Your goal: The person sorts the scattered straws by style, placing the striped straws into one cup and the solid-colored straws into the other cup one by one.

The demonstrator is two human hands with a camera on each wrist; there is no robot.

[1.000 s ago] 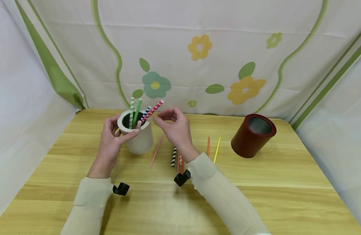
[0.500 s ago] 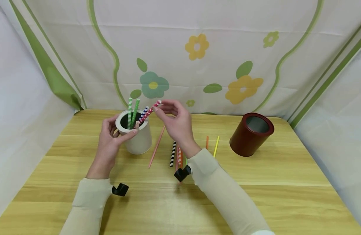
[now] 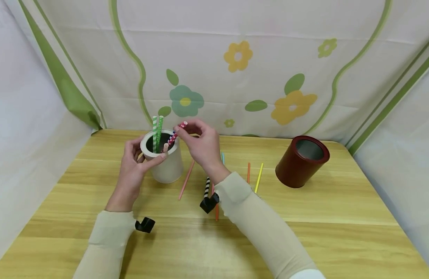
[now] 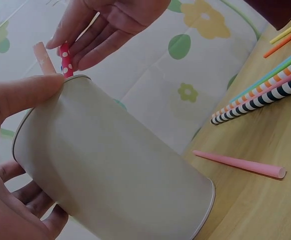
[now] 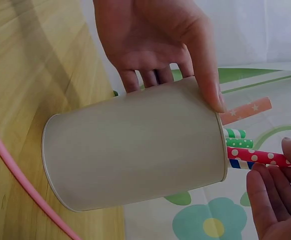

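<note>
In the head view my left hand point(image 3: 133, 170) grips a white can point(image 3: 167, 169) at its rim, the thumb over the near edge. Several paper straws stand in it: a green striped straw point(image 3: 154, 133), a green dotted straw point(image 3: 160, 131), a peach star-patterned straw point(image 5: 248, 111), a blue striped straw point(image 5: 241, 164) and a red polka-dot straw point(image 5: 258, 156). Above the rim, my right hand point(image 3: 202, 149) pinches the red polka-dot straw between thumb and fingers. The blue one lies right beside it, close to those fingers. Lower ends of the straws are hidden inside the can.
A pink straw point(image 3: 186, 180) lies just right of the white can. Farther right are a black striped straw point(image 4: 258, 104), an orange striped straw point(image 4: 265, 86), an orange straw point(image 3: 248, 172) and a yellow straw point(image 3: 259, 178). A dark red can point(image 3: 293, 166) stands at right.
My right hand has moved left, from beside the red polka-dot straw to pinching it. That straw's top now sits lower and farther left. The left hand stays on the can.
</note>
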